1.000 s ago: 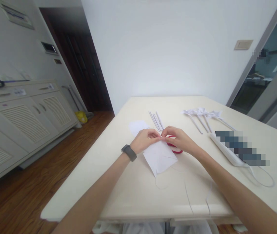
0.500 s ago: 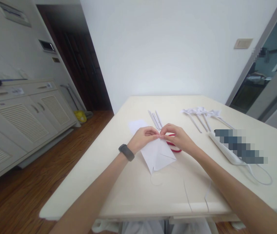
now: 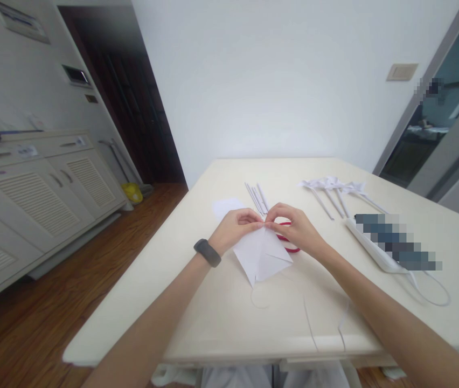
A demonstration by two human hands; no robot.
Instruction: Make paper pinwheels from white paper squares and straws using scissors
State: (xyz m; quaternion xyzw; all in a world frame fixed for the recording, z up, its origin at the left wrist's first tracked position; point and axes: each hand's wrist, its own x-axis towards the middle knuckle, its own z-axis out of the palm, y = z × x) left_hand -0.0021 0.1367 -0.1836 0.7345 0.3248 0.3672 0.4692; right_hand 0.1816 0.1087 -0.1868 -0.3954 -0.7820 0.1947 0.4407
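A white sheet of paper point(image 3: 259, 256), creased and with slits cut in from its corners, hangs from my fingertips just above the table. My left hand point(image 3: 237, 226), with a dark band on the wrist, pinches its far edge. Right beside it my right hand point(image 3: 290, 226) pinches the same spot, the fingertips of both hands nearly touching. Partly behind the paper and my right hand lie scissors with red handles point(image 3: 293, 249); their blades are hidden. Another white paper point(image 3: 227, 207) lies flat beyond my left hand.
Several thin white paper sticks point(image 3: 257, 196) lie beyond my hands. Farther right are white paper pinwheels point(image 3: 330, 186) on sticks. A white power strip point(image 3: 375, 250), partly pixelated, rests at the right with its cord. Thin paper strips point(image 3: 310, 323) lie near the front edge of the table point(image 3: 197, 328).
Almost nothing differs. Both hands keep their pinch on the paper, and its lower corner has shifted very slightly; the view has moved a touch.
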